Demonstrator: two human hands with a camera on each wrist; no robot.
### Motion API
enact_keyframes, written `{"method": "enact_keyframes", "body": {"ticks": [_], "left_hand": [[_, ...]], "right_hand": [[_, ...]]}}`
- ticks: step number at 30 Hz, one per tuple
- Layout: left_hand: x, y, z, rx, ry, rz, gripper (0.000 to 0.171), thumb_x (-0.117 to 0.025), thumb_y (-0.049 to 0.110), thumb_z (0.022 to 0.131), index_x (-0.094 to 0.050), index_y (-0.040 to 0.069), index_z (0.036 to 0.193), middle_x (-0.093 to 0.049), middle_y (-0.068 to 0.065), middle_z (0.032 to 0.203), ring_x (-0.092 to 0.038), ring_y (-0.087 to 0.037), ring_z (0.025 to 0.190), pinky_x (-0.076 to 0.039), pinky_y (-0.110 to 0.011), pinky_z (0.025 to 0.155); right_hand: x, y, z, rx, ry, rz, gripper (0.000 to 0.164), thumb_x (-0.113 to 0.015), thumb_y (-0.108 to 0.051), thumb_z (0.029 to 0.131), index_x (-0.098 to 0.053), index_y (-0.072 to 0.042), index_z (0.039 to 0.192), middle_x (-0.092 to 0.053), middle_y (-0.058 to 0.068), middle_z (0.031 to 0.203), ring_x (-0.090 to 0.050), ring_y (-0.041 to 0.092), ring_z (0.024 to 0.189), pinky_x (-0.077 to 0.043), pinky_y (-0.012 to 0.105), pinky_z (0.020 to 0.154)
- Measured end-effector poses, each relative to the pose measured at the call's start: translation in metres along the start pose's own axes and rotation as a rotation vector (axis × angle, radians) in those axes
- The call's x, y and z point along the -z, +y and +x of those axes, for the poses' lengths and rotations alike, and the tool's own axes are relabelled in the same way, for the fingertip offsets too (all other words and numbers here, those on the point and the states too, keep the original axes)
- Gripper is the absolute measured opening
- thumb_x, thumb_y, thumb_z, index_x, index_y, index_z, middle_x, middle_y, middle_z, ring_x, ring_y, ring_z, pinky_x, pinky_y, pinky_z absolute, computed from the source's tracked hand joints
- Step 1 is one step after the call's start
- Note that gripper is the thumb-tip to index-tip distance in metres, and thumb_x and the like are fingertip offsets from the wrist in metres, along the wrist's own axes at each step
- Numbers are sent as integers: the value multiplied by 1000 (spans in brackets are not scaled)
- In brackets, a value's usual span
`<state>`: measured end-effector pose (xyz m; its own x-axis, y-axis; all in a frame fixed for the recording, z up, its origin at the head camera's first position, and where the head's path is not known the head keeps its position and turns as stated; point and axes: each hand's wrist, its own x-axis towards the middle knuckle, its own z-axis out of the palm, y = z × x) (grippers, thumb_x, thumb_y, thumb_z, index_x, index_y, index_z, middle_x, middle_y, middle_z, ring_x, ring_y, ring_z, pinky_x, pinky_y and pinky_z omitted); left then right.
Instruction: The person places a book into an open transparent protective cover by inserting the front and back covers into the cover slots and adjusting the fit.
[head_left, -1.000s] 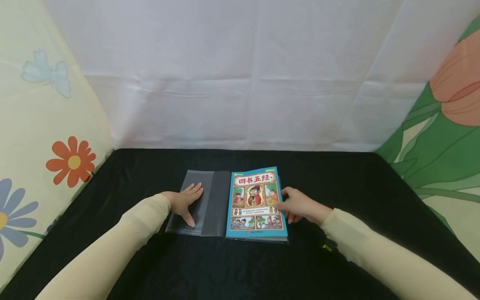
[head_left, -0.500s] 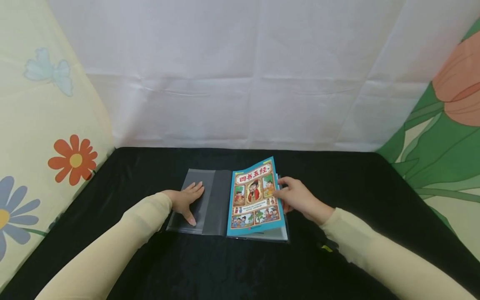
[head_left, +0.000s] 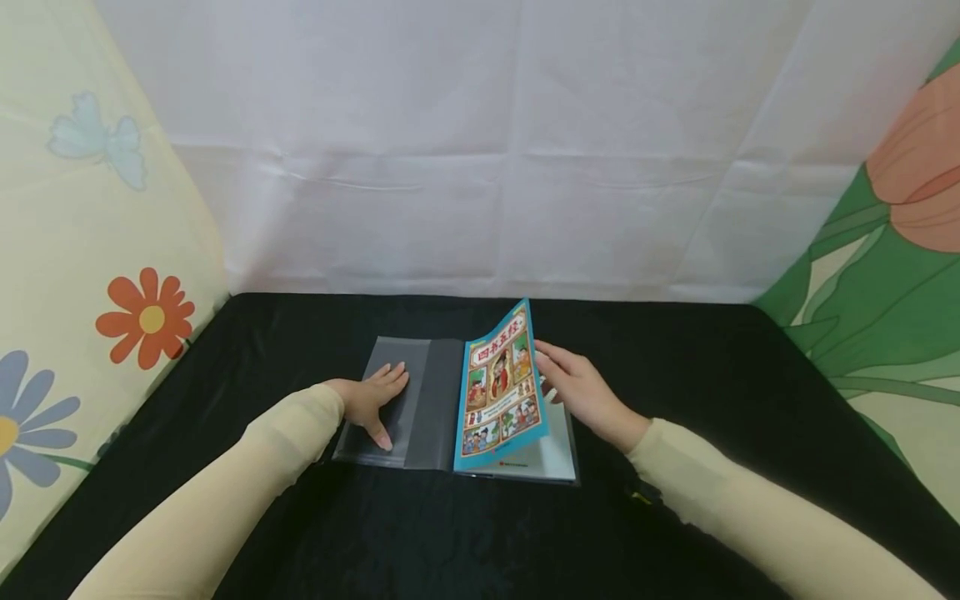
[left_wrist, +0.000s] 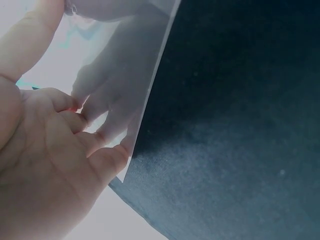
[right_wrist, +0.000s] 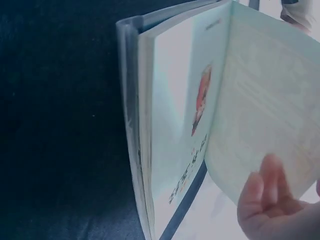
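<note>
A picture book with a blue-bordered front cover (head_left: 501, 387) lies in an opened clear plastic book cover. My left hand (head_left: 373, 404) rests flat, fingers spread, on the plastic flap (head_left: 416, 408) left of the spine; in the left wrist view the fingers (left_wrist: 105, 160) press on the see-through sheet. My right hand (head_left: 588, 396) holds the book's front cover at its right edge and tilts it up off the pale first page (head_left: 551, 454). In the right wrist view, the right fingers (right_wrist: 270, 185) touch the inside of the lifted cover (right_wrist: 270, 95), with the printed title page (right_wrist: 185, 110) exposed.
Black cloth (head_left: 360, 533) covers the table under the book. A white sheet (head_left: 480, 167) hangs behind it. Cloths printed with flowers (head_left: 150, 319) hang at both sides. A small dark item with a yellow mark (head_left: 642, 497) shows by the right sleeve.
The front cover has risen from lying flat to a steep tilt, swinging left with my right hand, which has moved slightly left and up. The left hand has stayed on the flap.
</note>
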<state>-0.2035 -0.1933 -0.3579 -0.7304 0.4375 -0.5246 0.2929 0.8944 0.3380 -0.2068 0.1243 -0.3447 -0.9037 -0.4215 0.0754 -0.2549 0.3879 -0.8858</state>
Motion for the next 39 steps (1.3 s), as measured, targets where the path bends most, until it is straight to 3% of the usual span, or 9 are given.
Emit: {"method": "enact_keyframes", "body": {"ticks": [5, 8, 11, 18, 28, 39], "left_hand": [[0, 0, 0, 4, 1, -3, 106, -75, 32, 71, -5, 0, 143, 8, -17, 151, 11, -32, 135, -8, -50, 108], [0, 0, 0, 4, 2, -2, 106, -75, 33, 70, -5, 0, 143, 8, -17, 151, 12, -32, 135, -8, -51, 108], [0, 0, 1, -1, 3, 3, 106, -75, 33, 70, -5, -1, 143, 8, -18, 151, 11, -32, 135, -8, -50, 108], [0, -1, 1, -13, 2, 6, 106, -75, 32, 71, -5, -2, 142, 8, -19, 150, 11, -33, 134, -8, -49, 109], [-1, -2, 2, -7, -2, 16, 106, -75, 33, 71, -4, -1, 143, 8, -18, 150, 11, -32, 134, -8, -49, 109], [0, -2, 2, -6, 4, 18, 107, -75, 34, 70, -5, 0, 143, 7, -17, 151, 11, -31, 135, -8, -50, 108]], "right_hand": [[-5, 0, 3, 86, 2, -59, 50, -38, -31, 99, -27, -6, 141, -53, 21, 121, -53, 30, 102, -44, 50, 85], [-9, -1, 5, 115, -7, -76, 52, -37, -31, 99, -20, -7, 143, -35, 19, 140, -38, 31, 123, -34, 49, 98], [-14, -4, 8, 127, -13, -119, 53, -35, -33, 100, -18, -10, 144, -24, 13, 147, -24, 27, 131, -24, 49, 104], [-25, -10, 13, 211, -38, -236, 52, -33, -33, 100, -18, -9, 144, -19, 13, 148, -17, 26, 134, -19, 48, 107], [-36, -12, 12, 132, -83, -422, 53, -33, -41, 98, -22, -17, 144, -11, 8, 151, -5, 30, 135, -12, 56, 106], [-43, -5, 15, 177, -165, -479, 52, -36, -38, 98, -24, -15, 144, -13, 9, 150, -6, 35, 135, -11, 56, 106]]}}
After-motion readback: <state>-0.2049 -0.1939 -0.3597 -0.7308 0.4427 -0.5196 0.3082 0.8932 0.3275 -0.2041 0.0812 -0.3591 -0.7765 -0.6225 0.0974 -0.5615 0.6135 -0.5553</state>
